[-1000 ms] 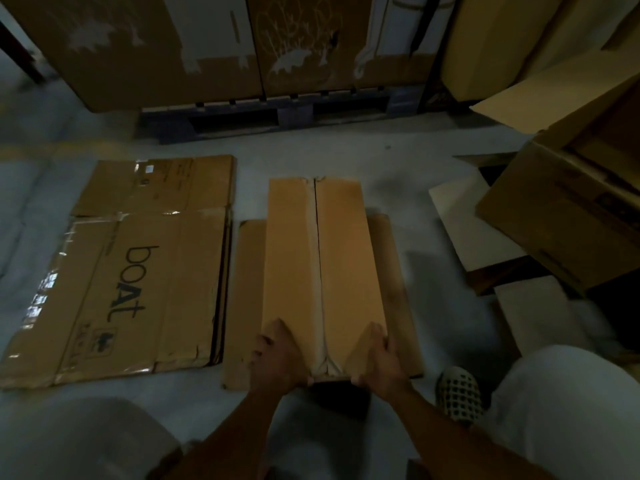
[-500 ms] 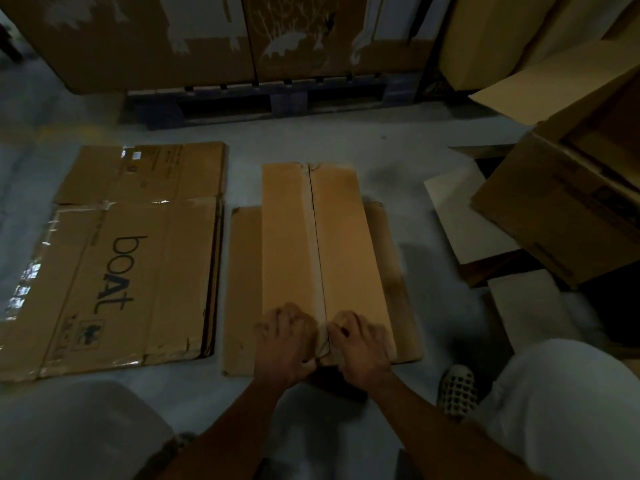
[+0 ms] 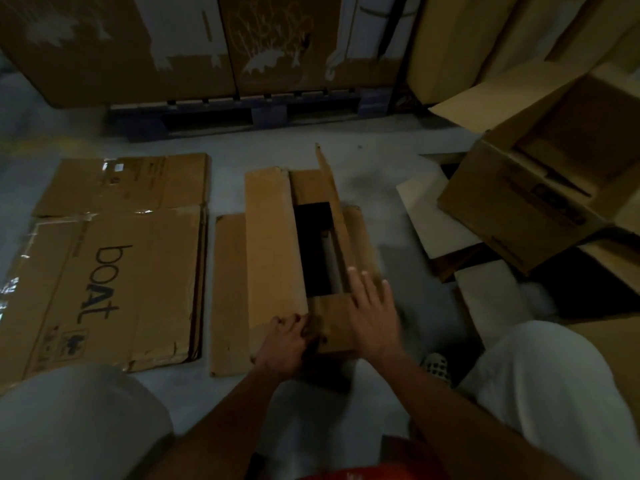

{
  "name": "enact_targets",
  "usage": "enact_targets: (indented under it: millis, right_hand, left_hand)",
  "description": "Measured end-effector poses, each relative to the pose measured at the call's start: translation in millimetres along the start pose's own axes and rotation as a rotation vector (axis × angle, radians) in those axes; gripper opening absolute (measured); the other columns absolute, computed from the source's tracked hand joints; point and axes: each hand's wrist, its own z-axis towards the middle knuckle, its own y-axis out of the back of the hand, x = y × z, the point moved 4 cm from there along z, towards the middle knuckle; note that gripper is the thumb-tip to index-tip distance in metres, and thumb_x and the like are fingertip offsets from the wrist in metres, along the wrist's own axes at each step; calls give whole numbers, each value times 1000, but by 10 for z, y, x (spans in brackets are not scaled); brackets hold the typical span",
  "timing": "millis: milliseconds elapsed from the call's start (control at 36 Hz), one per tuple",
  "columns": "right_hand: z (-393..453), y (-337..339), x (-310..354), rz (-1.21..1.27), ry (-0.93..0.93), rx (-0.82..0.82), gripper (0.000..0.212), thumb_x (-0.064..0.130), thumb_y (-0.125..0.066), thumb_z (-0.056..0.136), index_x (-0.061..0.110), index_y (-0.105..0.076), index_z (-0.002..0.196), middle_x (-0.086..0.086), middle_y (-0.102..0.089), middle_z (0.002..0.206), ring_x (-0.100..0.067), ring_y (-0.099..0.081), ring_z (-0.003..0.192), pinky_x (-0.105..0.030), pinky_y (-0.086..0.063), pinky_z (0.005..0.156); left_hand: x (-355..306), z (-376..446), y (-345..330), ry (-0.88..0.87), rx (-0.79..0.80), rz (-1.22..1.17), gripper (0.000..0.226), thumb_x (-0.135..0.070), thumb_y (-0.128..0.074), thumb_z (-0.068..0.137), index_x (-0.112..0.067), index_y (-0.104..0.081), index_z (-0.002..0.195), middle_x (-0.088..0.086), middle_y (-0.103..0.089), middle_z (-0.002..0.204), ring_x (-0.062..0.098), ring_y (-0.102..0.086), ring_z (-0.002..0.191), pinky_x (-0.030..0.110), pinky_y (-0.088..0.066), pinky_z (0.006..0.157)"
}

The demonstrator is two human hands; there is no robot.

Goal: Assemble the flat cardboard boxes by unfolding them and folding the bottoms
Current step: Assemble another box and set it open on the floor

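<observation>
Head view, box [image 3: 273,251] one flap raised, left hand [image 3: 282,342] grip pinching near flap, right hand [image 3: 372,313] wide

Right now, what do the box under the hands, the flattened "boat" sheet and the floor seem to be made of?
Box under the hands: plain brown cardboard, matte, with creased flaps and a worn near edge. Flattened "boat" sheet: the same brown cardboard with black print; glossy strips along its seams look like clear tape. Floor: pale grey, smooth and dull, probably concrete, though the dim light leaves that open.
</observation>
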Motion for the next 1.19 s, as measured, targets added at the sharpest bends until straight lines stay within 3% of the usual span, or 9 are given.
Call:
enact_targets:
  millis: [83,222,389,500,694,889,1000,1083,1194]
  right_hand:
    - [-71,-28,-188,-185,-97,143,55,34,-39,99,11,-31,148,-15,11,160,-36,12,147,-63,12,110]
    - [-309,-229,-567,-205,-330,385,59,36,-34,98,13,-21,151,-17,3,161,-38,13,146,-69,16,105]
    - [-376,-706,-693,279,-452,572,65,30,-57,87,16,-25,142,-18,-24,148,-37,-20,139,-55,-17,113]
    - [-276,-833,-523,385,-414,567,64,29,-63,82,11,-29,133,-17,-36,137,-35,-38,128,-47,-35,106]
    - [-149,-1085,-255,543,-525,537,92,34,-69,81,-3,-11,142,-23,-23,147,-39,-32,135,-44,-34,108]
    - [-73,-1280,-244,565,-528,587,108,41,-67,84,-8,7,146,-27,-4,155,-41,-14,143,-44,-25,112]
    - [-30,-1315,-270,616,-524,629,110,40,-66,85,-9,13,145,-28,0,156,-41,-16,143,-45,-27,113]
    - [-26,-1314,-290,635,-526,639,106,36,-65,86,-7,12,146,-26,-1,156,-40,-23,141,-44,-33,110]
    - [-40,-1243,-363,705,-570,555,76,22,-60,87,-1,-15,143,-22,-31,144,-39,-42,127,-39,-42,98]
  left_hand:
    - [-56,-56,142,38,-14,42,41,-53,-65,62,-25,-75,91,5,-56,129,26,-51,105,45,-46,76]
    - [-33,-159,400,129,-139,76,34,-40,-50,71,-19,-75,83,11,-61,116,30,-53,110,56,-37,93]
    - [173,-253,727,419,-228,51,23,-40,-76,63,-19,-74,73,10,-64,109,31,-57,107,60,-42,90]
    - [502,-458,869,714,-242,-18,26,-35,-58,85,-16,-69,97,8,-59,118,31,-49,112,49,-36,92]
    - [1091,-634,499,1138,-81,-339,38,-16,-53,83,-15,-54,122,7,-54,128,35,-44,121,55,-31,101]
    - [1054,-371,-559,1165,67,-1026,55,-70,-40,79,-28,-45,113,18,-52,126,39,-52,111,56,-44,96]
    - [714,-223,-226,996,16,-856,67,-63,-34,93,-39,-6,150,20,-9,154,44,-17,139,66,-24,106]
    - [718,-33,-128,876,40,-750,60,-65,-25,94,-40,-21,148,12,13,158,43,6,144,72,-11,106]
    - [863,188,-72,1005,151,-810,72,-65,-19,95,-17,-42,142,17,-1,158,40,-2,144,69,-10,107]
